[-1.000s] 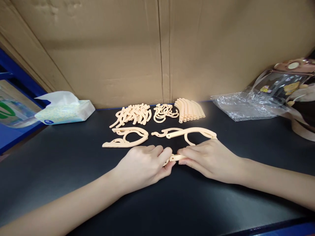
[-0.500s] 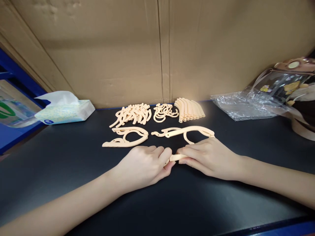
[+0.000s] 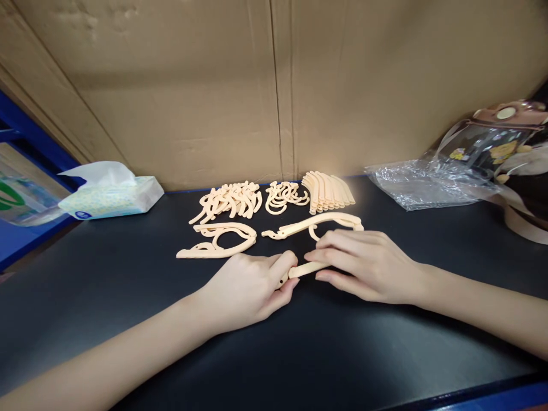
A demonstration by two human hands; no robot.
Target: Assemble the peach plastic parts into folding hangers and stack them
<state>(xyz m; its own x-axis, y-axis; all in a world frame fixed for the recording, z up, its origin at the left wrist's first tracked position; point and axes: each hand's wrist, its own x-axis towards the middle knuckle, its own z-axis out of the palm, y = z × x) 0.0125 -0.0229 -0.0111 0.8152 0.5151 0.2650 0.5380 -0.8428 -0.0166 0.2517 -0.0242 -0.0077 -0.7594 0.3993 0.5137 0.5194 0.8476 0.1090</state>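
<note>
My left hand (image 3: 252, 288) is closed in a pinch on the left end of a peach-coloured plastic folding hanger piece (image 3: 307, 269); a small dark hole shows by the thumb. My right hand (image 3: 366, 262) has its thumb and fingers around the piece's other end, which they hide. Just beyond the right fingers lies a folding hanger (image 3: 317, 221), its lower part covered by that hand. Another folding hanger (image 3: 246, 246), folded up, rests on the table beyond my left hand.
Behind the hangers lie a heap of short curved arms (image 3: 231, 200), a pile of hooks (image 3: 285, 195) and a neat stack of longer arms (image 3: 327, 193). A tissue pack (image 3: 113, 197) is at left. Clear plastic bag (image 3: 419, 182) and bottle (image 3: 483, 142) stand right, before the cardboard wall (image 3: 192, 85).
My right hand's fingers have loosened and shifted slightly, so more of the held piece shows, now tilted up to the right. The hanger beyond that hand has shifted a little left and away.
</note>
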